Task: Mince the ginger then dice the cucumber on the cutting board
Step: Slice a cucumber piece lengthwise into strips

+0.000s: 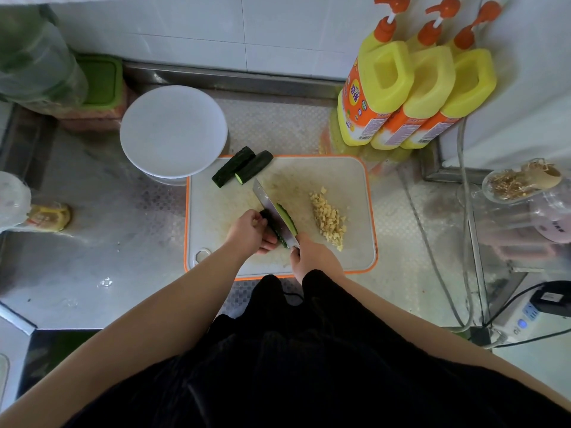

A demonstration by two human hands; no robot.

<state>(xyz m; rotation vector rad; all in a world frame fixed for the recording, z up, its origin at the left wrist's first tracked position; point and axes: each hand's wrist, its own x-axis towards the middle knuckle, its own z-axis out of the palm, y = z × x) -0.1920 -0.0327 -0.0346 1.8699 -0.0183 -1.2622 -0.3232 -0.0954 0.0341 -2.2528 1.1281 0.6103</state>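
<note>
Left hand [251,231] pinching dark green cucumber strip [285,216]; right hand [312,257] gripping steel cleaver [272,208] just beside; risk: blade nicking curled fingertips if strip rolls

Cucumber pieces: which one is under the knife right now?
The cucumber piece near the board's middle, held by the left hand under the knife. The other two pieces lie untouched at the far-left corner.

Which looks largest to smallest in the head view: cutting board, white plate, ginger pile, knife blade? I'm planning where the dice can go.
1. cutting board
2. white plate, though it stands raised and nearer the camera, which may flatter it
3 and 4. knife blade and ginger pile look alike in extent, so I won't rank them.
</note>
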